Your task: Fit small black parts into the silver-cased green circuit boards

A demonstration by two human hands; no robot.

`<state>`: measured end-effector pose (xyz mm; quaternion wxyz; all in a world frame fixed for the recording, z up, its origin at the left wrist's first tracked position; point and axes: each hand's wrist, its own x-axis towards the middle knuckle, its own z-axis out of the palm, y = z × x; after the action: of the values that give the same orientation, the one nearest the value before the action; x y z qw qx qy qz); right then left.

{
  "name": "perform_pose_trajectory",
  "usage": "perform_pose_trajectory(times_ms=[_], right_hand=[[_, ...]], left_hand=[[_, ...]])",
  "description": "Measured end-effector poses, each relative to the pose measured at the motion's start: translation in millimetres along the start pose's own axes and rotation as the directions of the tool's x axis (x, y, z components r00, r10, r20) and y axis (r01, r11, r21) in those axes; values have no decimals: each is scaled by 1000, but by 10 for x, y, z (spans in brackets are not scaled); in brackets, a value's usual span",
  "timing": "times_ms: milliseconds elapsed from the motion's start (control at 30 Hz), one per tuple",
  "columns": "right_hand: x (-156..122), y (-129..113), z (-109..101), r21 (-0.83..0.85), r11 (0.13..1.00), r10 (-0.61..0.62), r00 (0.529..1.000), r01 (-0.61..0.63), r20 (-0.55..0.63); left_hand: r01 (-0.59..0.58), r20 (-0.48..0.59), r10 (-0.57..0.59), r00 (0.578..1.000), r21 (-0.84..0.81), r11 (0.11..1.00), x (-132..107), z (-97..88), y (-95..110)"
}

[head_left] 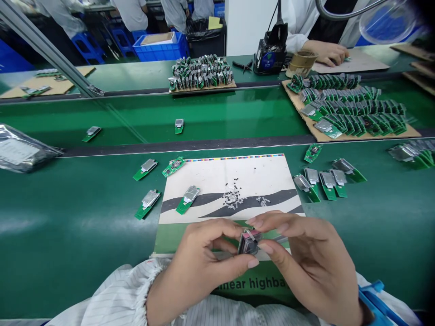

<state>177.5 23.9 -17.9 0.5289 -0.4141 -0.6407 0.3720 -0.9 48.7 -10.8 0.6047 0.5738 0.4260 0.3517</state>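
Observation:
My left hand (204,258) and my right hand (299,253) pinch a small dark module (249,242) between their fingertips, with a thin metal strip across its top and a pink side. Just beyond my fingers lies a printed paper sheet (204,176) on the green belt, with tiny black components (233,195) scattered on it. A green circuit board with a metal shield (188,199) rests on the sheet. Similar boards (147,204) lie to its left, and a loose group (326,181) lies to its right.
A cardboard sheet of packed boards (350,111) sits at the right on a second belt. Another board-laden tray (200,74) stands farther back. A co-worker's hand (322,52) rests near a black device (272,54). A silver bag (23,149) lies at the left edge.

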Motion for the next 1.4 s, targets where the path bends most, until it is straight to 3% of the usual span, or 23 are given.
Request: perform_pose_trajectory(times_ms=[200, 533, 733, 833, 1000, 1100, 1200, 1267, 1300, 1333, 1367, 1400], right_hand=[[-6, -8, 0, 77, 997, 5, 1000, -5, 2], [23, 18, 19, 9, 1000, 13, 999, -12, -38], [55, 35, 35, 20, 1000, 20, 999, -19, -39], [59, 39, 40, 16, 999, 30, 999, -29, -39], [57, 69, -8, 73, 995, 72, 997, -70, -24], [101, 137, -59, 103, 984, 137, 988, -144, 73], [217, 256, -134, 37, 985, 163, 983, -167, 85], [353, 358, -228, -51, 987, 156, 988, -154, 23], [440, 412, -294, -121, 981, 148, 989, -150, -24], [540, 470, -370, -223, 963, 141, 988, -153, -69], [649, 529, -453, -352, 922, 125, 985, -161, -122], [763, 592, -539, -496, 844, 136, 976, -205, -173]], left_hand=[[-32, 6, 32, 999, 53, 998, 5, 8, 5], [-126, 56, 118, 991, 193, 973, 19, -2, 44], [-330, 136, 301, 944, 421, 845, 43, -10, 85], [-378, 158, 347, 925, 494, 783, 57, -17, 93], [-395, 169, 358, 918, 463, 794, 78, -45, 124], [-302, 149, 263, 953, 419, 856, 147, -75, 161], [-167, 186, 100, 978, 394, 904, 388, -148, 184], [-182, 189, 101, 977, 476, 860, 701, -248, 188], [-206, 173, 129, 976, 568, 797, 904, -316, 187], [-199, 140, 141, 980, 707, 679, 1130, -397, 182], [-166, 92, 163, 982, 832, 529, 1371, -488, 170], [-129, 51, 175, 983, 871, 474, 1616, -584, 149]])
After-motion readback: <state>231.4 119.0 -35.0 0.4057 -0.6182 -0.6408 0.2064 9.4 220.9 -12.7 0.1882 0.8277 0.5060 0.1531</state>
